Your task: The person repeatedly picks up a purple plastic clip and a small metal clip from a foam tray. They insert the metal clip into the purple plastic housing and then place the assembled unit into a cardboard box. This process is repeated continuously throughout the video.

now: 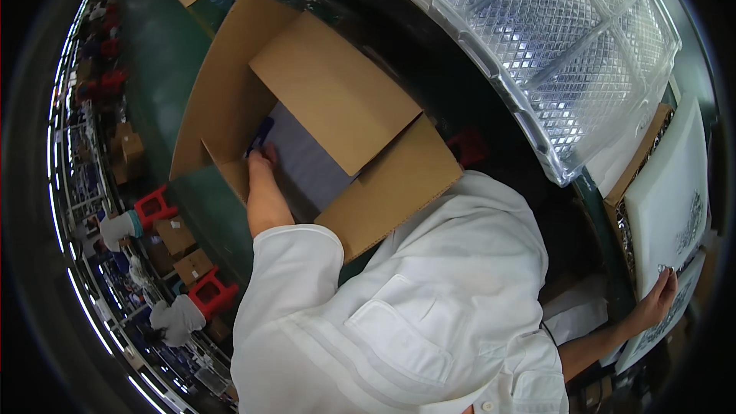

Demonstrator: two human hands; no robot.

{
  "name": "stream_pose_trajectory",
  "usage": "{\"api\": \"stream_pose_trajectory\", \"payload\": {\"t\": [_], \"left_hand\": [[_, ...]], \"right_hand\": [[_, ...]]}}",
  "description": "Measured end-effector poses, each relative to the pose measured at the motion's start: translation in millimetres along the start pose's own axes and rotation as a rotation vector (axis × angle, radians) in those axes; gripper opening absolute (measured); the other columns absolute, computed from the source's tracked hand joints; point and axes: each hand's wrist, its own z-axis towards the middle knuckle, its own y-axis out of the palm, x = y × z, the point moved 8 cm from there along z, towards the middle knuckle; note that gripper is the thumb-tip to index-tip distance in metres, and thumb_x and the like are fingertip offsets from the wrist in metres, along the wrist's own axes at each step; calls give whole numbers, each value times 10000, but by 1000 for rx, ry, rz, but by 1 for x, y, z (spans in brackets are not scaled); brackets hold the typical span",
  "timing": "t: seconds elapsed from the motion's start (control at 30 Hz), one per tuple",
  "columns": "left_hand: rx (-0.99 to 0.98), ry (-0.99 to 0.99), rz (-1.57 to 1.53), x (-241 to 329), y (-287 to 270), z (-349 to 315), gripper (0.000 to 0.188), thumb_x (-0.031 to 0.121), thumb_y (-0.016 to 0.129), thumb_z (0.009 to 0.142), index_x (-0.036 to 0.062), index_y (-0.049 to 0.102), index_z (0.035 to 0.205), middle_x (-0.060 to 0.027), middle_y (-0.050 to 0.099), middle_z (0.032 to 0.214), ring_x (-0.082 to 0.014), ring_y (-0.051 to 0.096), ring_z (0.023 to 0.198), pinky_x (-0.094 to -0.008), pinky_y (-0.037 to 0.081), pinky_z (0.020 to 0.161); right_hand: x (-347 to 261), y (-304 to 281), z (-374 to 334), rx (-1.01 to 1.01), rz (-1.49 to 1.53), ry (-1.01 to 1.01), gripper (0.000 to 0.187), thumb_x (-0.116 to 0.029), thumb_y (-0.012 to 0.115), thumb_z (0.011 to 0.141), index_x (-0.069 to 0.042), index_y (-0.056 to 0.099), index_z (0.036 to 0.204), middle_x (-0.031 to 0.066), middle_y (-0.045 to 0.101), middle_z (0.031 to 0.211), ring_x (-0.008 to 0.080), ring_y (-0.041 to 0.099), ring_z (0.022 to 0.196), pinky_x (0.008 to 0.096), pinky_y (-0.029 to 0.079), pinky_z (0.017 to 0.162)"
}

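An open cardboard box [337, 92] with its flaps spread stands in front of me at an angle. A grey-blue flat sheet or panel [307, 157] lies inside it. My left hand [263, 157] reaches into the box by its left inner wall, fingers curled against a dark blue, handle-like object [262, 133]; the hand partly hides it, so its kind is unclear. Far to the right, my right hand [661, 297] is closed, fingertips together at a small shiny clear piece [662, 267], beside a white panel [675, 199] with a dark printed pattern.
Clear plastic trays with a diamond-textured surface [552, 46] lie at the upper right. Another cardboard box [640, 161] stands beside the white panel. Along the left are red stools [211, 294], small cartons [192, 266], people in white [180, 320] and a long workbench.
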Motion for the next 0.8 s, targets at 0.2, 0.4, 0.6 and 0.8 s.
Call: {"api": "stream_pose_trajectory", "payload": {"t": [0.2,0.4,0.6,0.8], "left_hand": [[22,-94,-66,-25,29,25,293,361,703,996,120,641,840,-18,611,652,-167,614,505,-230,477,391],[-109,153,-260,-4,10,21,244,262,721,995,110,597,848,-25,596,672,-154,586,508,-247,443,389],[-10,427,-131,-5,-29,-53,148,160,687,1003,40,624,945,-108,688,791,-189,653,585,-282,465,435],[-127,934,481,8,-20,-153,177,155,702,977,-3,646,1035,-123,734,869,-257,734,773,-359,562,698]], "right_hand": [[-24,-29,-22,24,77,17,358,-213,694,1049,39,689,1303,115,727,1255,187,673,1173,317,495,1066],[-69,-10,-22,59,141,-38,358,-193,682,1054,33,676,1332,112,710,1282,184,668,1171,322,502,1063],[-87,2,-16,45,186,-83,369,-183,683,1049,26,669,1353,109,705,1294,179,664,1156,322,511,1051],[-71,2,-22,59,200,-35,357,-153,673,1052,11,666,1369,107,706,1274,180,661,1132,318,511,1036]]}}
